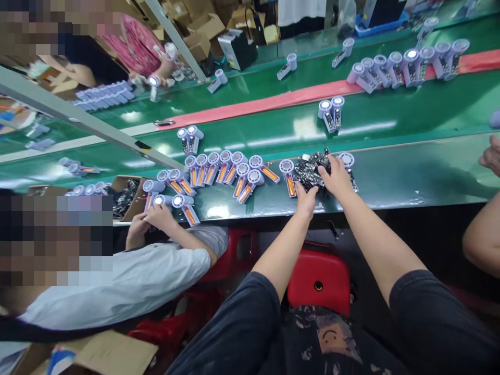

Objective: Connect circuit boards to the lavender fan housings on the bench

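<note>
A heap of small black parts, possibly circuit boards, lies at the near edge of the dark green bench. My left hand grips the heap from its near left side, thumb and fingers pressed against it. From the right, my right hand closes over the heap, fingertips among the parts. Just left of the heap lies a lilac handheld fan, its handle open on an orange strip. Another fan sits beyond my right hand, partly hidden by it.
Several open-handled fans stand along the bench to the left, where a co-worker's hands handle one. Conveyor belts carry more fans beyond. A metal post slants across the left. A red stool is below me.
</note>
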A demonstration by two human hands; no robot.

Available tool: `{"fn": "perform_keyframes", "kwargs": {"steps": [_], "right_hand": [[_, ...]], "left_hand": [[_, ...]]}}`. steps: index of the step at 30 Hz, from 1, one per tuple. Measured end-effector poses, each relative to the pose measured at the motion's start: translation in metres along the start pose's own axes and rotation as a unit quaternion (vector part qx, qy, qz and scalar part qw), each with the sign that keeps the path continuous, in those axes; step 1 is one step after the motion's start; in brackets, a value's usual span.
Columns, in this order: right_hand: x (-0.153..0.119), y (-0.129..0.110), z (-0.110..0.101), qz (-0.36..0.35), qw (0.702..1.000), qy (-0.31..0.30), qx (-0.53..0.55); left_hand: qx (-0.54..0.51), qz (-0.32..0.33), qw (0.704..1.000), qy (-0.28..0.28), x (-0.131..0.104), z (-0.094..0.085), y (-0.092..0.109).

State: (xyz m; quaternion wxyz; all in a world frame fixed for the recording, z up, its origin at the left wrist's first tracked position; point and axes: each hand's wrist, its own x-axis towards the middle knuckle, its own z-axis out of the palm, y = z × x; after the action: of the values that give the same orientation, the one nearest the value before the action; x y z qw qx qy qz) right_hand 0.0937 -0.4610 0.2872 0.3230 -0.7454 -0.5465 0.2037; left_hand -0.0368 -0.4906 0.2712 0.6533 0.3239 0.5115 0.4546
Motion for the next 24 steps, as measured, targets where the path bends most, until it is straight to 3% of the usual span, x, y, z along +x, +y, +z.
{"fn": "perform_keyframes", "kwargs": {"steps": [3,5,6,8,11,14,16,18,20,24], "right_hand": [[-0.027,0.019,-0.021,-0.118,0.992,0.033,-0.009],[-0.064,0.047,-0.035,-0.193,0.979,0.067,0.001],[-0.089,0.062,-0.04,-0.187,0.98,0.071,0.008],[-0.152,0.091,-0.043,-0.093,0.995,0.045,0.01],[-0.257,0.12,-0.031,0.001,1.0,-0.008,-0.006],[-0.341,0.14,-0.005,0.084,0.993,-0.074,-0.028],[-0.376,0.155,0.015,0.129,0.985,-0.11,-0.04],[-0.391,0.176,0.037,0.16,0.977,-0.134,-0.046],[-0.39,0.207,0.06,0.173,0.972,-0.149,-0.051],[-0.353,0.285,0.109,0.16,0.97,-0.17,-0.062]], "left_hand": [[0.034,0.046,0.998,-0.038,-0.029,-0.027,-0.013],[0.08,0.127,0.984,-0.098,-0.058,-0.058,-0.029],[0.122,0.15,0.974,-0.118,-0.075,-0.075,-0.039],[0.279,0.113,0.945,-0.129,-0.11,-0.112,-0.063],[0.375,0.025,0.914,-0.153,-0.146,-0.153,-0.107],[0.473,-0.039,0.86,-0.188,-0.15,-0.165,-0.156],[0.537,-0.072,0.813,-0.213,-0.139,-0.161,-0.188],[0.592,-0.093,0.765,-0.235,-0.123,-0.154,-0.216],[0.635,-0.098,0.721,-0.26,-0.11,-0.147,-0.239],[0.685,-0.06,0.66,-0.304,-0.1,-0.144,-0.266]]}}
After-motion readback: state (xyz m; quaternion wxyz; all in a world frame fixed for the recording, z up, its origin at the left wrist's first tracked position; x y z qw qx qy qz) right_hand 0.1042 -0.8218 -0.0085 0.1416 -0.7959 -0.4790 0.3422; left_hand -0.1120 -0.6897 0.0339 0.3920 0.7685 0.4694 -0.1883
